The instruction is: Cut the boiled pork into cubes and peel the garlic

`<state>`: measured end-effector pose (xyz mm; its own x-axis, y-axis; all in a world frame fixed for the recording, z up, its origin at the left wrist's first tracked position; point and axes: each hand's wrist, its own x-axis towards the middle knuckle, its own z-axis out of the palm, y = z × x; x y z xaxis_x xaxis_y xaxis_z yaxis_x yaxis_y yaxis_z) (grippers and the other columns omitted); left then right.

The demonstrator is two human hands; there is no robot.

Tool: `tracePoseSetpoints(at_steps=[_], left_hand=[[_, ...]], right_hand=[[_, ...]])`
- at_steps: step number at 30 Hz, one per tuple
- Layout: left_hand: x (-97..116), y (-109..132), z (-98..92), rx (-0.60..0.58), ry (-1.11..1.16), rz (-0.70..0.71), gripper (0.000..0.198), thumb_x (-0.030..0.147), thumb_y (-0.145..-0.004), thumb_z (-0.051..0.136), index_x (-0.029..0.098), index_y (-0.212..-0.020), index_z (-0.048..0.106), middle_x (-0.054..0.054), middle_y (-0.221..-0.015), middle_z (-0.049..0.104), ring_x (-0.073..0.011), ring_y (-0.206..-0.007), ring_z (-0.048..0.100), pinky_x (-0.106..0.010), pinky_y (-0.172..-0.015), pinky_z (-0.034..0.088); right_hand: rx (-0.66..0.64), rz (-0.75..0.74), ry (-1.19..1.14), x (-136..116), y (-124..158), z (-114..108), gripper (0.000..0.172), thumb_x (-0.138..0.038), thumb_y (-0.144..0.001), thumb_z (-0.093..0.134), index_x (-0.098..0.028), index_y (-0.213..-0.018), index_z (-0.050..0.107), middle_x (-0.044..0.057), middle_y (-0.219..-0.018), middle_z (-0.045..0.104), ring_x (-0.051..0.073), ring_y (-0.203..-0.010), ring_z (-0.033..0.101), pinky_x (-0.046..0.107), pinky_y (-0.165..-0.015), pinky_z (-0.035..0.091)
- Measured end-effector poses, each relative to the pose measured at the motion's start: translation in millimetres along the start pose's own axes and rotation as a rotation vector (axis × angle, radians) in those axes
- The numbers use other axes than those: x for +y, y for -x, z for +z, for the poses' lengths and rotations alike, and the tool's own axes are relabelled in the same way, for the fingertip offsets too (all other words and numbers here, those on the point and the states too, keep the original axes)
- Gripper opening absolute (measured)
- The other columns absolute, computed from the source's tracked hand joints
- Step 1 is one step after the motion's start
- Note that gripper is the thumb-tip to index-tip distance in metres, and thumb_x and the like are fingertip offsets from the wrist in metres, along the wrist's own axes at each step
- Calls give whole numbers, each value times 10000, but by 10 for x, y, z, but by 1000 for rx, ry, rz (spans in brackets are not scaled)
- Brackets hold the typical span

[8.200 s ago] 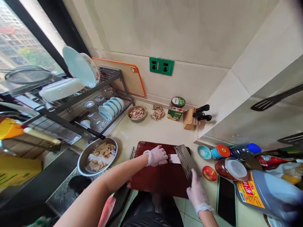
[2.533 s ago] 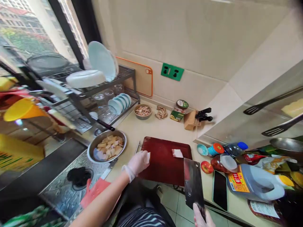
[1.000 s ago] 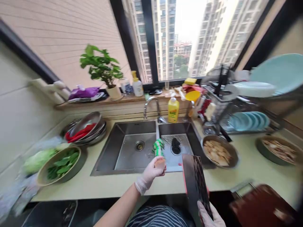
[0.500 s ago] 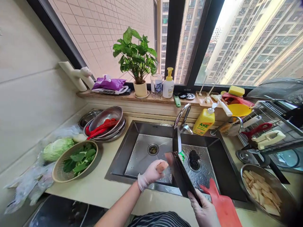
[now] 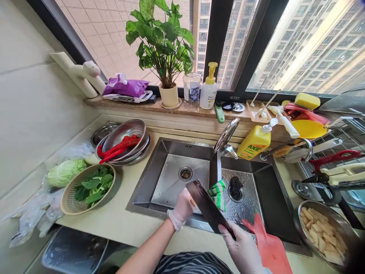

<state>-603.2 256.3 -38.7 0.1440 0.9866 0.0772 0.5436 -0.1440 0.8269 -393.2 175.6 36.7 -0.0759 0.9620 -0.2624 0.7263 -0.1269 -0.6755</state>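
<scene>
The cleaver [image 5: 208, 207] is held over the near edge of the sink [image 5: 148, 179], its handle clenched in the right hand [image 5: 242, 247]. The left hand [image 5: 181, 208] is curled behind the blade, and its grip cannot be told. Heavy, stiff and likely wet-slick, the cleaver is best taken by the handle.

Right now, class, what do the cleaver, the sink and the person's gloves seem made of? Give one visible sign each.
Cleaver: dark metal, probably steel; the blade is flat and dull. Sink: stainless steel, by its brushed grey sheen. Gloves on the left hand and right hand: thin translucent plastic or latex; skin tone shows through.
</scene>
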Motion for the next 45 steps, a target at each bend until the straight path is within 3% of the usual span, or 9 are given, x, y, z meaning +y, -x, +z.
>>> tracePoseSetpoints(at_steps=[3,9,12,17,25,31,35,38,45], left_hand=[[100,-31,-90,17,-3,62,250,81,-695,494,143,-884,647,-125,-907,664,-245,-882,612,-400,-812,497],[211,-77,-84,-51,77,63,291,48,-709,453,163,-884,656,-95,-895,679,-213,-895,621,-360,-834,493],[230,-27,-152,-74,32,13,212,101,-735,479,165,-856,640,-90,-870,665,-204,-832,614,-334,-770,498],[220,50,-299,-51,-96,-44,78,176,-744,532,164,-789,594,-65,-772,604,-182,-711,566,-300,-663,469],[191,-60,-227,-38,-37,18,159,94,-742,465,166,-791,598,-82,-825,626,-202,-834,588,-331,-774,466],[198,13,-346,-31,-191,-21,68,185,-758,510,177,-772,576,-57,-781,592,-188,-737,553,-308,-680,452],[84,-74,-314,-37,-274,-69,163,71,-708,467,162,-755,594,-82,-786,612,-215,-790,573,-341,-718,464],[87,-101,-306,-44,-142,3,269,27,-678,456,172,-833,621,-74,-834,638,-202,-859,587,-330,-784,466],[156,43,-395,-53,-184,-32,60,175,-763,514,180,-774,572,-55,-780,588,-184,-737,560,-295,-680,448]], right_hand=[[44,-9,7,-5,-32,-34,427,-549,-866,381,-237,-826,670,49,-752,712,192,-647,647,237,-558,466],[-13,3,75,-10,-37,63,411,-519,-887,350,-246,-815,649,35,-759,709,193,-674,650,243,-573,445],[-45,7,106,73,-112,85,411,-497,-899,329,-249,-892,656,41,-845,717,199,-744,660,246,-611,443],[15,136,259,151,-268,-13,373,-458,-884,354,-253,-894,666,43,-775,719,227,-715,666,259,-564,423],[-29,-4,96,-55,-149,77,399,-481,-892,347,-257,-927,674,45,-840,724,196,-751,668,241,-650,448],[-8,141,227,106,-276,-15,373,-451,-879,367,-249,-880,681,49,-793,724,227,-731,670,259,-578,434],[19,23,131,4,-147,55,417,-505,-883,347,-252,-879,678,48,-789,721,217,-718,665,254,-589,437],[-15,-7,89,-29,-108,159,419,-505,-877,360,-246,-828,686,54,-756,719,211,-692,659,249,-584,433],[-7,127,190,213,-255,122,382,-459,-873,378,-241,-871,692,59,-785,727,225,-724,672,260,-587,440]])
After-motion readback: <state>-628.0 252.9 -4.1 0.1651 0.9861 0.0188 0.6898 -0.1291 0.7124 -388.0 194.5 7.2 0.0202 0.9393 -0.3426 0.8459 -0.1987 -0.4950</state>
